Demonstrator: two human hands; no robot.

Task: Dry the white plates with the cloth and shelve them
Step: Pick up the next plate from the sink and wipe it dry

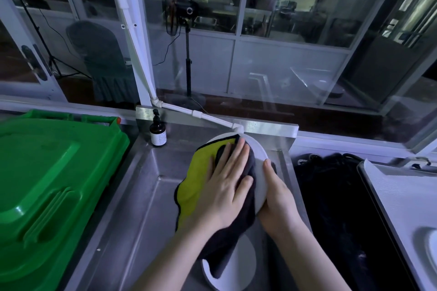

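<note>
left grip [224,186] presses cloth [196,177] on plate [259,149]; right grip [279,198] clasps rim.

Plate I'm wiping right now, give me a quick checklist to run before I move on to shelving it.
1. Right hand grips the held plate by its rim: ok.
2. Left hand presses flat on the cloth over the plate's face: ok.
3. Held plate dry all over: cannot tell, cloth covers most of it.
4. Shelf in sight: not ok, none shows.
5. Other plates accounted for: ok, second plate lies in the sink.
</note>
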